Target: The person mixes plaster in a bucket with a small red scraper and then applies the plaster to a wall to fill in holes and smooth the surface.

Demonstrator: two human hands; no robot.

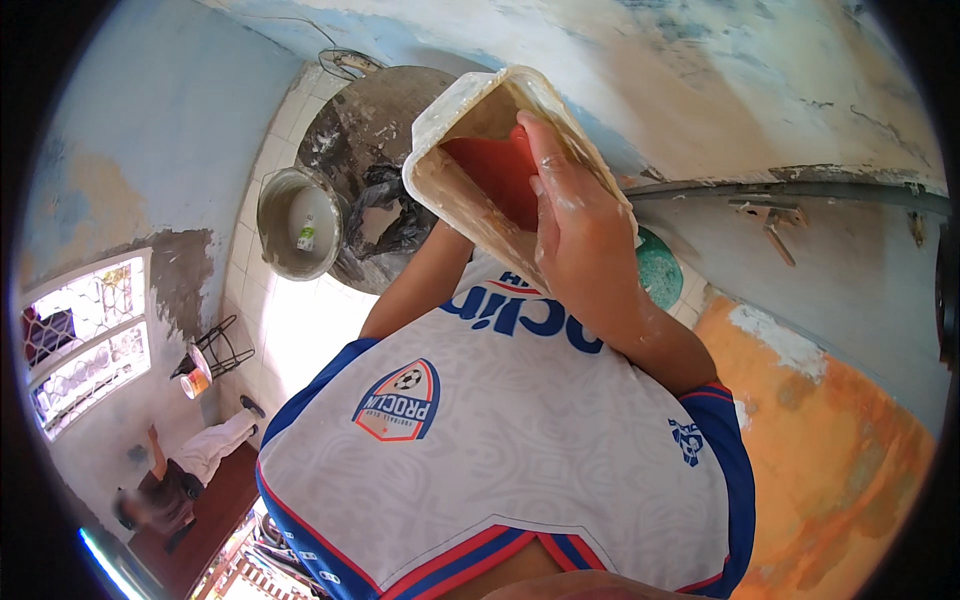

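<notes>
Up in front of my chest is a rectangular white plastic tub [440,110], tilted and smeared with pale putty. My left forearm [420,280] reaches behind it; the tub rests in my left hand, whose fingers are hidden. Inside the tub, my right hand [575,200] is closed round a red plastic scraper [490,170]. Its thumb and fingers have whitish smears. The scraper's lower edge lies deep in the tub, near the inner wall, and whether it touches putty there I cannot tell.
A round stained table [350,120] bears a crumpled black plastic bag [400,220]. Beside it stands a putty-coated bucket [270,235]. A green round thing [657,268] shows past my right arm. Patchy walls [690,90] rise ahead. At lower left, another person [170,490] is near a window [90,320].
</notes>
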